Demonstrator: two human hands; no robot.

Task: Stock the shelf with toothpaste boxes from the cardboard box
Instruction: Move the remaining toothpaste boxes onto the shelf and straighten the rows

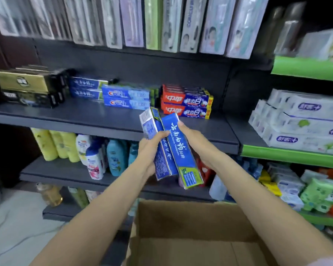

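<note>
Toothpaste boxes (173, 148) near-upright, tops tilted left, both hands.

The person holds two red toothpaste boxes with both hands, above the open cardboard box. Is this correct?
Not quite: in the head view the two toothpaste boxes are blue, not red. The left hand and right hand do hold them above the open cardboard box.

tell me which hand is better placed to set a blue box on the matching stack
Left, probably. The matching blue stack sits left on the shelf, and the left hand grips the left blue box. The right hand holds the other box, farther right.
</note>
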